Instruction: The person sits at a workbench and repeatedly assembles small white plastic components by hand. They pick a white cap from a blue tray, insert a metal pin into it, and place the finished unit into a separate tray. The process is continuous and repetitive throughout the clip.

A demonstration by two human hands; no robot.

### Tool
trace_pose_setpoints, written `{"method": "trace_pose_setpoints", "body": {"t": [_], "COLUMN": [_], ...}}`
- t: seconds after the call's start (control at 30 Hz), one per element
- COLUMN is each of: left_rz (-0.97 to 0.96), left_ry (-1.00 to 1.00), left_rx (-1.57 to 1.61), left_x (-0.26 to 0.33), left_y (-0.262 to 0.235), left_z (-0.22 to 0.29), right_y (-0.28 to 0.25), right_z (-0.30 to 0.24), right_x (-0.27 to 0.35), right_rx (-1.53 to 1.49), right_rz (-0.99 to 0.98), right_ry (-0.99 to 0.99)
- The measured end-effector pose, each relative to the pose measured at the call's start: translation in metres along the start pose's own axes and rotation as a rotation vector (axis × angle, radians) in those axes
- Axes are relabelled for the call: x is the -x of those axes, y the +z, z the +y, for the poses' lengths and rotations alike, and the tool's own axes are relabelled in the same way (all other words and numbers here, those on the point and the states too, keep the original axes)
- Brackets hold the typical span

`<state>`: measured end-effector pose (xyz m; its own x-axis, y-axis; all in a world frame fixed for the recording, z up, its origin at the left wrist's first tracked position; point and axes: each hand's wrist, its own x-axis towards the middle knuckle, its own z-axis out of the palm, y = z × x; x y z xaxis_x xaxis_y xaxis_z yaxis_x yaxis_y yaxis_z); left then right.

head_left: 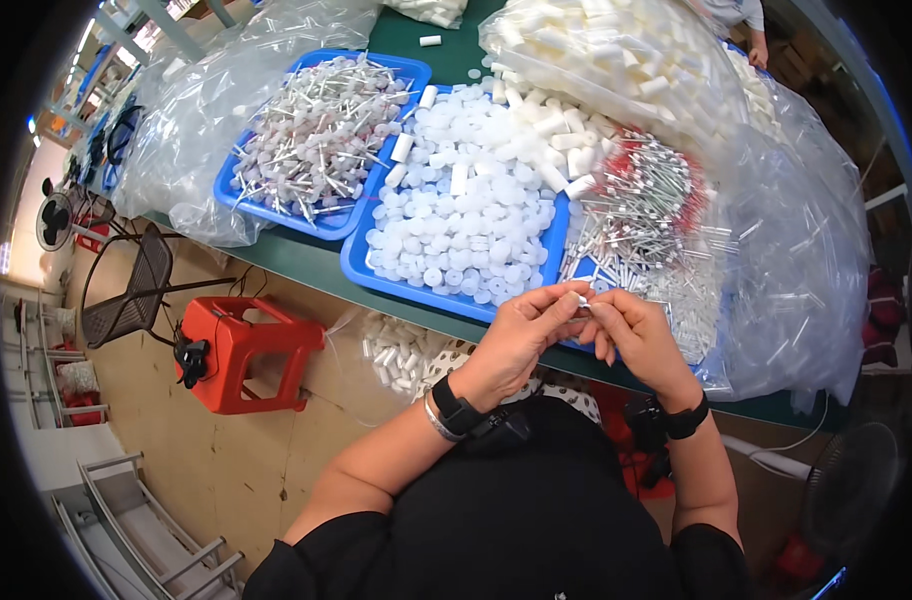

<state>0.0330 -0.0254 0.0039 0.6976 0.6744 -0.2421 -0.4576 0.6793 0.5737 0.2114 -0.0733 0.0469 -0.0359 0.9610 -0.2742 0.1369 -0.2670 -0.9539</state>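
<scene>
Both hands meet over the front edge of the table. The fingertips of my left hand (521, 335) and my right hand (638, 335) are pinched together around a small white piece (583, 300), mostly covered by the fingers. Just beyond them lies a heap of thin metal pins with red and white ends (656, 195), with clear slender pieces (688, 310) nearer to me. To the left, a blue tray (416, 293) holds translucent white discs (456, 235) and some white cylinders (551, 125).
Another blue tray (326, 232) farther left is piled with stemmed white parts (316, 135). A large bag of white cylinders (616, 50) stands behind. Clear plastic bags (791, 260) drape the right side. A red stool (241, 355) and a chair (136, 290) stand at left.
</scene>
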Motion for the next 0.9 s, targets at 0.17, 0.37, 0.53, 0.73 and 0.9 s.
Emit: {"method": "trace_pose_setpoints", "body": {"t": [0.17, 0.37, 0.53, 0.73, 0.9], "left_rz": [0.127, 0.156, 0.129, 0.154, 0.363], "left_ry": [0.038, 0.18, 0.157, 0.257, 0.711], "left_rx": [-0.056, -0.366, -0.458, -0.405, -0.121], "left_x": [0.0, -0.006, -0.009, -0.016, -0.028], "left_y": [0.008, 0.005, 0.004, -0.006, -0.054], "left_z": [0.003, 0.011, 0.011, 0.027, 0.148], "right_y": [0.007, 0.019, 0.018, 0.02, -0.005], "right_z": [0.0, -0.012, -0.009, -0.009, 0.002], "right_x": [-0.001, 0.0, -0.005, 0.0, 0.007], "right_rx": [0.513, 0.67, 0.843, 0.663, 0.636], "right_rz": [0.154, 0.246, 0.285, 0.257, 0.24], "right_ry": [-0.421, -0.514, -0.725, -0.508, -0.431]}}
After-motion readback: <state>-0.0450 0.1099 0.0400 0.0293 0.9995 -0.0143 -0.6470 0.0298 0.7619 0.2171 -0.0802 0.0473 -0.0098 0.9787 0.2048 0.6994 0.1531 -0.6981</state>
